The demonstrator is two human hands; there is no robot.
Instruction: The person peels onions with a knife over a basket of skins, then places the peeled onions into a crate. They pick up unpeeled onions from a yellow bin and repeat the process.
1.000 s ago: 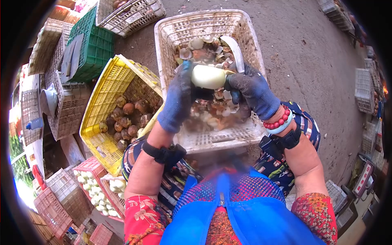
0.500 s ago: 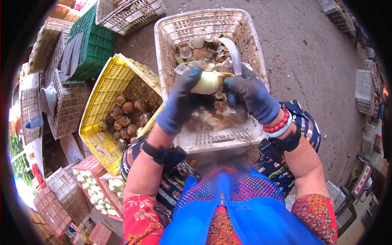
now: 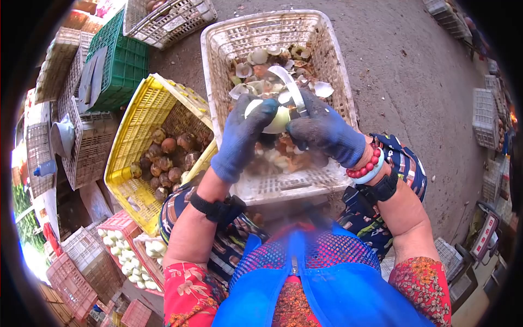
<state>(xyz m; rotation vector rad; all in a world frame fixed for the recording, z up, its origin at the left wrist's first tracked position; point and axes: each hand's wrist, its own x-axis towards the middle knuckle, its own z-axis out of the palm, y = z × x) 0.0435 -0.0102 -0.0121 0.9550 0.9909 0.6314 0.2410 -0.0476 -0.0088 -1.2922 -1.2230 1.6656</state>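
Both my hands wear dirty blue-grey work gloves. My left hand (image 3: 244, 131) is closed around a pale, peeled onion (image 3: 280, 122). In my right hand (image 3: 327, 128) is a knife with a curved, light-coloured blade (image 3: 292, 86), which arches up above the onion. The thumb of that hand lies close against the onion's right side; the knife's handle is mostly hidden in the fist. Beneath both hands stands a dirty white plastic crate (image 3: 342, 71), holding peels and scraps (image 3: 259, 56), with a blurred patch near its front.
To the left, a tilted yellow crate (image 3: 126, 128) holds several brown, unpeeled onions (image 3: 169, 145). Pink crates (image 3: 122, 220) with pale peeled onions (image 3: 126, 256) stand below it. A green crate (image 3: 128, 60) and further crates line the left side. Grey ground (image 3: 403, 82) stretches away on the right.
My hands and the onion have shifted slightly left. The blade has moved left with them and tilts more across the onion. The view has shifted slightly too.
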